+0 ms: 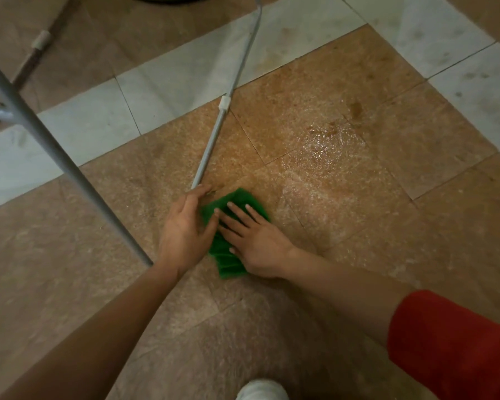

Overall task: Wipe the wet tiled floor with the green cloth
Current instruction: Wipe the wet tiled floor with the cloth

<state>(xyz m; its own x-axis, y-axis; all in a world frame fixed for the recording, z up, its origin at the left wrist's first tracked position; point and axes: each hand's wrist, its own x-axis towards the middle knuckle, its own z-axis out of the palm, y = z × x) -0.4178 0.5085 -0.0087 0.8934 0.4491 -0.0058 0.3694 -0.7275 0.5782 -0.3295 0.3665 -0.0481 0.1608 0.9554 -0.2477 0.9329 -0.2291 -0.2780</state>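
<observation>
Item, nearest: white shoe [261, 389]; red sleeve [451, 342] on my right. Item: left grip [185, 229] and right grip [254, 241], both flat with fingers straight, clasping nothing, pressing the green cloth [230, 264] onto the brown tiled floor [70, 255]. Item, beyond: wet patch [321, 157], glistening up and right of the cloth, apart from it. Item, farther: slanted metal leg [211, 145], its foot just beside the left fingertips. I judge the stroke should run toward the sheen, with flat palms, even pressure, and clear of that leg.

Green cloth [233, 203], speckled tan & white floor [358, 226], red sleeve [451, 342]
</observation>
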